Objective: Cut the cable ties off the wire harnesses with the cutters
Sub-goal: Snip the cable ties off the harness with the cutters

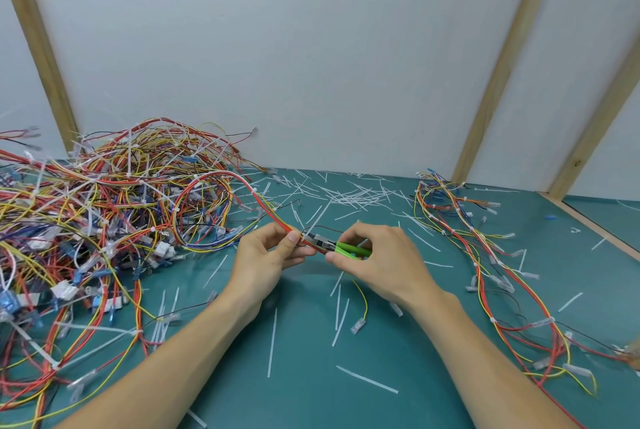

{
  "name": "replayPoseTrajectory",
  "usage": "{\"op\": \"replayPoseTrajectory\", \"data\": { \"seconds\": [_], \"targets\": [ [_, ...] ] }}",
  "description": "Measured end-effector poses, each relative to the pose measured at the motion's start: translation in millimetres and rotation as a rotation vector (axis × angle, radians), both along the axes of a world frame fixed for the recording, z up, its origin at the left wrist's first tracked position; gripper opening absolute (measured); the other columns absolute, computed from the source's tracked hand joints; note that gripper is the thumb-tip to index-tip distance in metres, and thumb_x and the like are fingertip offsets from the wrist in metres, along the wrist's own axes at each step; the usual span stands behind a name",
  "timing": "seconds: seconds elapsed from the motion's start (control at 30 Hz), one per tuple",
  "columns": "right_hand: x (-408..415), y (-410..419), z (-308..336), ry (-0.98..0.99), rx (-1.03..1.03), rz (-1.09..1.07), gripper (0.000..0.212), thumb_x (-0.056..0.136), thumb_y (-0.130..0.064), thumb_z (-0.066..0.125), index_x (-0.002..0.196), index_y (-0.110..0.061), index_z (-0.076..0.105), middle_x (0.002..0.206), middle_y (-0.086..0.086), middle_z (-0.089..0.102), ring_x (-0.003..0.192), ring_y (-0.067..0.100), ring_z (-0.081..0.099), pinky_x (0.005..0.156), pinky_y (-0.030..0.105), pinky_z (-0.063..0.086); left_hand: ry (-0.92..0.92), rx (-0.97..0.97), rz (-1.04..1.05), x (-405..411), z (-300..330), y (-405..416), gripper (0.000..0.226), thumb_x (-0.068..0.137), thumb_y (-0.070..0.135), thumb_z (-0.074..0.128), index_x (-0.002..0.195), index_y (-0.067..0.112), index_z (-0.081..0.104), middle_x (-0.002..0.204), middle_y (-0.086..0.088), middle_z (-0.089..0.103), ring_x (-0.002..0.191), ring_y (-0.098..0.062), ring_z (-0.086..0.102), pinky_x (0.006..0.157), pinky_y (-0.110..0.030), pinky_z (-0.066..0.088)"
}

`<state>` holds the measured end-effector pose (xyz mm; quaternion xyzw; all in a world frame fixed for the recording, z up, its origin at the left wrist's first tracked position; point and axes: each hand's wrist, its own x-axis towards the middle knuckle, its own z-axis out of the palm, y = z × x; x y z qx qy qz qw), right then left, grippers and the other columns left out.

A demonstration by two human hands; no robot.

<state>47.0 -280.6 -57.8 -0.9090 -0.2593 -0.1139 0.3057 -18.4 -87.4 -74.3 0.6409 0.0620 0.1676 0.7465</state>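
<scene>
My left hand (pixel 268 257) pinches a wire harness (pixel 258 200) of red, yellow and orange wires just above the green mat. My right hand (pixel 377 257) grips the cutters (pixel 341 247) by their green handles. Their metal jaws point left and sit at the harness right beside my left fingertips. Whether a cable tie lies between the jaws is too small to tell. The held harness runs back and left into a big tangled pile of harnesses (pixel 104 220) with white cable ties on them.
Several harnesses (pixel 485 255) lie stretched out on the right of the mat. Cut white tie pieces (pixel 353 196) are scattered over the green mat (pixel 311 359), thickest behind my hands. A white wall with wooden battens (pixel 498 64) closes the back.
</scene>
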Motion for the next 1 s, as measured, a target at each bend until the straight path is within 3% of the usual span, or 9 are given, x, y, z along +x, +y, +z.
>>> {"op": "replayPoseTrajectory", "data": {
  "seconds": [0.27,0.5,0.77,1.0],
  "targets": [
    [-1.3,0.9,-0.5,-0.003,-0.006,-0.039,0.039,0.070,-0.077,0.067,0.083,-0.041,0.071,0.074,-0.025,0.068,0.078,-0.003,0.062,0.064,0.021,0.044,-0.003,0.003,-0.004,0.9,0.0,0.4,0.013,0.099,0.007,0.058,0.095,-0.004,0.063,0.090,-0.020,0.076,0.081,-0.022,0.077,0.074,-0.026,0.061],
    [-1.5,1.7,0.8,0.017,-0.026,-0.048,0.037,0.071,-0.071,0.069,0.079,-0.035,0.071,0.073,-0.020,0.068,0.081,0.004,0.061,0.071,0.028,0.050,0.008,0.011,-0.003,2.0,-3.0,0.2,0.013,0.099,0.007,0.058,0.092,-0.003,0.064,0.089,-0.022,0.076,0.081,-0.022,0.077,0.072,-0.026,0.062],
    [-2.6,1.4,2.1,0.056,-0.040,-0.036,0.037,0.070,-0.068,0.067,0.079,-0.033,0.073,0.077,-0.018,0.070,0.081,0.002,0.061,0.062,0.023,0.042,0.034,0.026,0.003,2.8,-3.7,0.2,0.014,0.099,0.007,0.059,0.091,-0.003,0.065,0.086,-0.021,0.076,0.079,-0.021,0.077,0.070,-0.026,0.062],
    [-4.4,1.6,4.8,0.063,-0.050,-0.035,0.036,0.072,-0.066,0.068,0.079,-0.032,0.074,0.077,-0.015,0.071,0.082,0.005,0.060,0.064,0.023,0.044,0.038,0.030,-0.002,2.0,-3.4,-0.1,0.015,0.099,0.008,0.059,0.091,-0.004,0.065,0.085,-0.019,0.077,0.081,-0.021,0.077,0.070,-0.025,0.062]
  ]
}}
